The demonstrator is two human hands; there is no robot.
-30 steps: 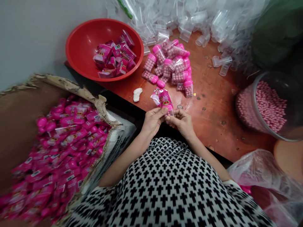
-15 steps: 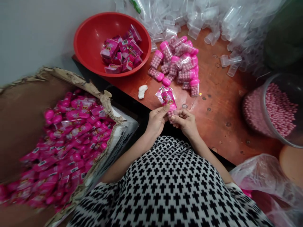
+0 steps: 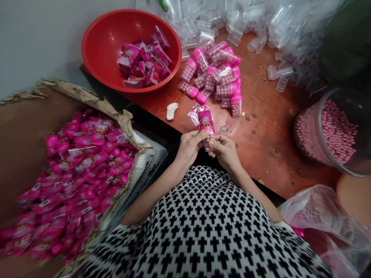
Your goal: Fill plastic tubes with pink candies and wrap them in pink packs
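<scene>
My left hand [image 3: 189,146] and my right hand [image 3: 225,150] meet at the near edge of the table, both pinched on one small candy vial [image 3: 208,142] that sits partly inside a pink printed wrapper [image 3: 203,119]. The wrapper's loose end sticks up away from me. A pile of filled pink-capped vials [image 3: 217,79] lies just beyond my hands. A red bowl [image 3: 98,46] at the back left holds several folded pink wrappers [image 3: 145,63].
A torn cardboard box [image 3: 87,98] at my left is full of wrapped pink vials [image 3: 78,170]. Empty clear vials [image 3: 246,23] are heaped along the back. A clear jar of pink candy beads [image 3: 333,131] stands at the right, plastic bags [image 3: 324,220] below it. A white scrap [image 3: 171,110] lies on the wooden table [image 3: 266,146].
The wrapper has slid a little farther down over the vial between my fingers. My head shifted slightly, so the view moved; the hands stay in the same spot.
</scene>
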